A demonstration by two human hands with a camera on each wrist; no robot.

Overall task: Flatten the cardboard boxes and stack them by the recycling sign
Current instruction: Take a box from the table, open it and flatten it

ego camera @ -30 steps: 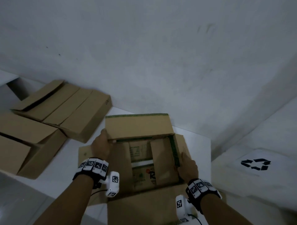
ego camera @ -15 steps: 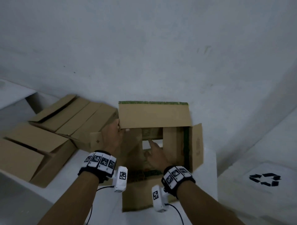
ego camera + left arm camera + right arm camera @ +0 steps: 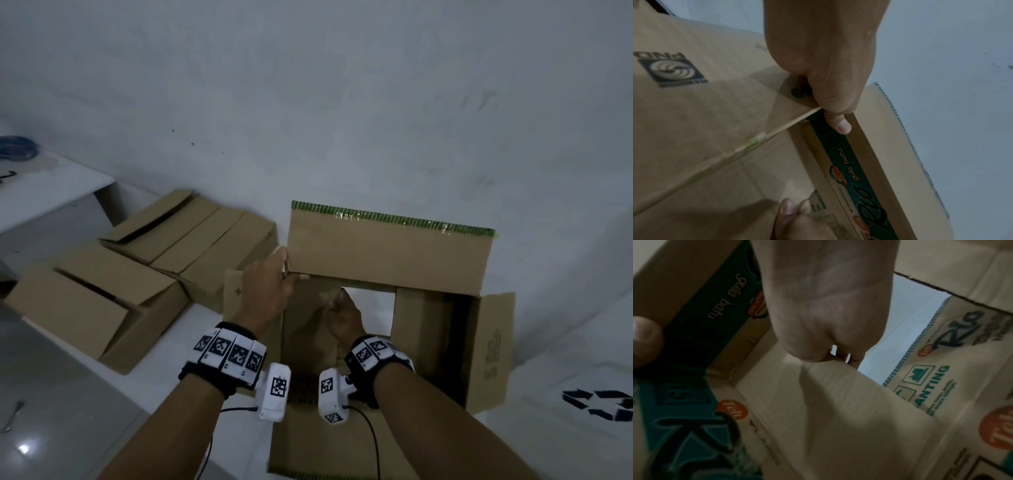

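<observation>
- The box [image 3: 394,308] stands on the white surface [image 3: 191,329] in front of the person, top flaps spread, bottom partly opened so the surface shows through it.
- The left hand [image 3: 265,294] grips the box's far-left corner; in the left wrist view its fingers [image 3: 838,123] are clamped over the wall's edge, a thumb tip pressing inside.
- The right hand [image 3: 342,318] reaches inside, and its fingers [image 3: 838,356] curl over the free edge of a bottom flap [image 3: 828,402], holding it.
- Step in hand, as I judge it: opening the bottom flaps so the box can collapse.
- To do it well: keep the left hand steady on the corner as an anchor, and fold the inner flap fully out along its crease rather than tearing it.
- The second bottom flap [image 3: 418,318], on the right, likely needs the same before the walls are pushed flat.
- Risk: green tape [image 3: 394,219] on the far flap's edge suggests leftover tape elsewhere may resist.
- Count: three boxes in view, this one plus two others [image 3: 102,301] [image 3: 191,240] lying to the left, neither flattened.
- One recycling sign [image 3: 599,406] lies at the right; no stack beside it that I can see.
</observation>
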